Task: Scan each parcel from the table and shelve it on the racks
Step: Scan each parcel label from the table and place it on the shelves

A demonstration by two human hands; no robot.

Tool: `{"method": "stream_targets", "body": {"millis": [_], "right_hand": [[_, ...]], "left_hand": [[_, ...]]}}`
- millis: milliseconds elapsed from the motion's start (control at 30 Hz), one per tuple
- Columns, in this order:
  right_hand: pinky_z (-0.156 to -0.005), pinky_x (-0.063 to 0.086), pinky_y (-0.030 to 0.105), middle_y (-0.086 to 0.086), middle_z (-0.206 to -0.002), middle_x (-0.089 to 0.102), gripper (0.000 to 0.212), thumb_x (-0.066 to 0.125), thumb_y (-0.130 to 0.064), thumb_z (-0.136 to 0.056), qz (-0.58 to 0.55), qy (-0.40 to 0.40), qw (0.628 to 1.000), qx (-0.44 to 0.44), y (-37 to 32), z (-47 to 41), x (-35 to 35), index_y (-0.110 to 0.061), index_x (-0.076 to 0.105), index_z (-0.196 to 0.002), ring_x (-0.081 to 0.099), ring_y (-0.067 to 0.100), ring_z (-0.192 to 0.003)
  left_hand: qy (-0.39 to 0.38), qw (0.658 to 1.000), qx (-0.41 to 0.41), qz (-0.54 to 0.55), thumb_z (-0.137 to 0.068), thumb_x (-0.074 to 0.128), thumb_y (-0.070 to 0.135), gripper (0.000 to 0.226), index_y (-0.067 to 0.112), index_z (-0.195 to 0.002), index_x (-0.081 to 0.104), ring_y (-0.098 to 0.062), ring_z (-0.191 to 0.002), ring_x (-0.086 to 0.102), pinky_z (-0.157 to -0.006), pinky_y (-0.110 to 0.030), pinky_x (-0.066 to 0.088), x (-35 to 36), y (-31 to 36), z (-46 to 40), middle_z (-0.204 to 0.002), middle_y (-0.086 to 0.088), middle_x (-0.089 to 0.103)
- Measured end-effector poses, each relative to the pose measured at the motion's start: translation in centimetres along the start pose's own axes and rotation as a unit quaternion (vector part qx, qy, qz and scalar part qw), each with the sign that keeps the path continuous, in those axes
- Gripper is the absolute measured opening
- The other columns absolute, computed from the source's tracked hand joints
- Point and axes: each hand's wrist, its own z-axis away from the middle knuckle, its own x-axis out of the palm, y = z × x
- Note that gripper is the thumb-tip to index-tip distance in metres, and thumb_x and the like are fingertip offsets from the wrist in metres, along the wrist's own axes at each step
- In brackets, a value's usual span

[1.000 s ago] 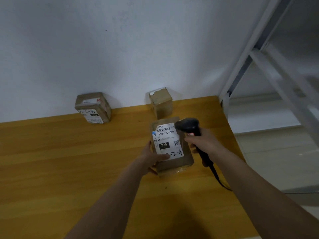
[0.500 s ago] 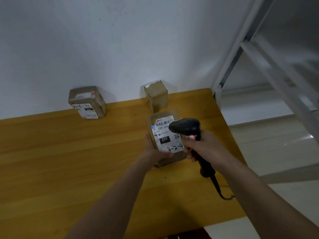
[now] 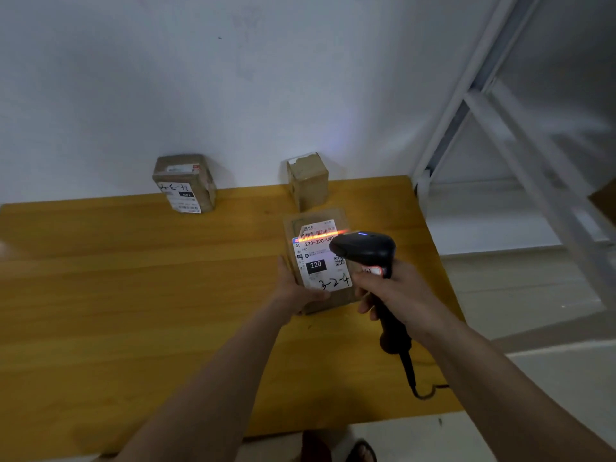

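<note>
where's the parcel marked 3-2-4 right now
In the head view, the parcel marked 3-2-4 sits right of centre over the table, gripped by the left hand, just under the scanner.

Parcel under the scanner's beam, two more waiting at the wall.

I see a flat brown parcel (image 3: 320,261) tilted up off the yellow surface (image 3: 133,295), its white label (image 3: 321,258) marked "220" and handwritten "3-2-4", an orange line from the black barcode scanner (image 3: 370,251) crossing its barcode. Two small cardboard boxes stand against the wall: one labelled (image 3: 185,183), one plain (image 3: 308,180). White racks (image 3: 500,135) stand right.
</note>
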Motion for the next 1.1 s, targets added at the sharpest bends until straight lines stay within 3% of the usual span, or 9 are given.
{"method": "stream_targets", "body": {"millis": [133, 233, 333, 533, 633, 767, 867, 933, 1100], "right_hand": [[-0.051, 0.05, 0.019, 0.003, -0.079, 0.071, 0.011, 0.064, -0.016, -0.09, -0.019, 0.02, 0.999, -0.017, 1.1, 0.3, -0.5, -0.018, 0.063, -0.1, 0.068, 0.01, -0.062], [-0.051, 0.05, 0.016, 0.0, -0.08, 0.072, 0.01, 0.068, -0.017, -0.087, -0.052, 0.069, 0.996, -0.02, 2.1, -0.6, -0.9, -0.022, 0.065, -0.095, 0.068, 0.012, -0.066], [-0.046, 0.047, 0.014, 0.017, -0.095, 0.067, 0.012, 0.067, -0.014, -0.087, -0.094, 0.133, 0.986, 0.017, 3.2, -2.6, -1.0, -0.024, 0.061, -0.088, 0.063, 0.018, -0.072], [-0.086, 0.054, 0.047, 0.017, -0.102, 0.066, 0.022, 0.067, -0.012, -0.087, -0.167, 0.161, 0.968, 0.1, 5.0, -6.0, 0.1, -0.01, 0.063, -0.108, 0.065, 0.032, -0.099], [-0.091, 0.051, 0.053, 0.021, -0.108, 0.066, 0.017, 0.066, -0.014, -0.087, -0.155, 0.164, 0.967, 0.115, 5.4, -5.8, 0.6, -0.009, 0.064, -0.103, 0.063, 0.036, -0.104], [-0.086, 0.054, 0.048, 0.014, -0.097, 0.068, 0.005, 0.063, -0.017, -0.089, -0.128, 0.184, 0.969, 0.1, 5.2, -4.8, -0.1, -0.017, 0.063, -0.094, 0.065, 0.032, -0.098], [-0.065, 0.057, 0.036, 0.008, -0.094, 0.069, 0.008, 0.061, -0.014, -0.089, -0.11, 0.204, 0.969, 0.082, 5.4, -3.0, -1.1, -0.022, 0.062, -0.093, 0.066, 0.024, -0.09], [-0.058, 0.05, 0.028, 0.003, -0.091, 0.068, 0.01, 0.061, -0.013, -0.089, -0.099, 0.221, 0.967, 0.076, 5.6, -1.5, -1.5, -0.024, 0.06, -0.09, 0.065, 0.021, -0.089], [-0.055, 0.044, 0.027, -0.001, -0.079, 0.063, 0.01, 0.059, -0.011, -0.088, -0.103, 0.274, 0.954, 0.069, 6.5, 2.2, -2.4, -0.021, 0.06, -0.087, 0.059, 0.018, -0.077]], "left_hand": [[0.006, 1.0, 0.029, -0.001, -0.062, 0.086, -0.002, 0.108, 0.023, -0.145, 0.022, -0.034, -0.125, 0.048, -0.086, -0.054, 0.053, 0.4, -0.4, 0.6, -0.134, -0.007, 0.051], [-0.003, 0.999, 0.039, 0.011, -0.061, 0.086, -0.005, 0.102, 0.024, -0.142, 0.029, -0.028, -0.113, 0.054, -0.072, -0.045, 0.054, 0.3, -0.7, 0.9, -0.13, -0.005, 0.054], [-0.014, 0.999, 0.035, 0.015, -0.063, 0.086, -0.004, 0.1, 0.027, -0.14, 0.03, -0.028, -0.109, 0.055, -0.077, -0.05, 0.055, 0.2, -1.2, 1.1, -0.126, -0.003, 0.057], [-0.022, 0.999, 0.032, 0.009, -0.063, 0.086, -0.003, 0.099, 0.031, -0.139, 0.032, -0.021, -0.095, 0.059, -0.063, -0.037, 0.052, -0.1, -1.6, 0.9, -0.124, -0.004, 0.059], [-0.03, 0.999, 0.028, -0.002, -0.063, 0.085, -0.004, 0.102, 0.028, -0.143, 0.03, -0.024, -0.102, 0.058, -0.063, -0.037, 0.053, -0.2, -1.5, 0.8, -0.13, -0.005, 0.057], [-0.099, 0.991, 0.031, -0.087, -0.07, 0.085, 0.007, 0.091, 0.026, -0.14, 0.031, -0.029, -0.115, 0.057, -0.086, -0.051, 0.054, -0.5, -0.6, 1.3, -0.131, -0.004, 0.058], [-0.185, 0.967, 0.055, -0.163, -0.071, 0.086, 0.029, 0.078, 0.033, -0.134, 0.04, -0.016, -0.103, 0.064, -0.069, -0.035, 0.055, -0.3, 0.9, 2.0, -0.118, 0.01, 0.066], [-0.217, 0.957, 0.052, -0.186, -0.074, 0.083, 0.032, 0.063, 0.034, -0.125, 0.047, -0.005, -0.089, 0.065, -0.057, -0.026, 0.054, 0.1, 2.4, 2.6, -0.104, 0.019, 0.068], [-0.265, 0.928, 0.052, -0.258, -0.074, 0.079, 0.042, 0.064, 0.043, -0.124, 0.039, -0.009, -0.094, 0.062, -0.068, -0.032, 0.058, 2.0, 4.8, 4.7, -0.105, 0.017, 0.061]]}}
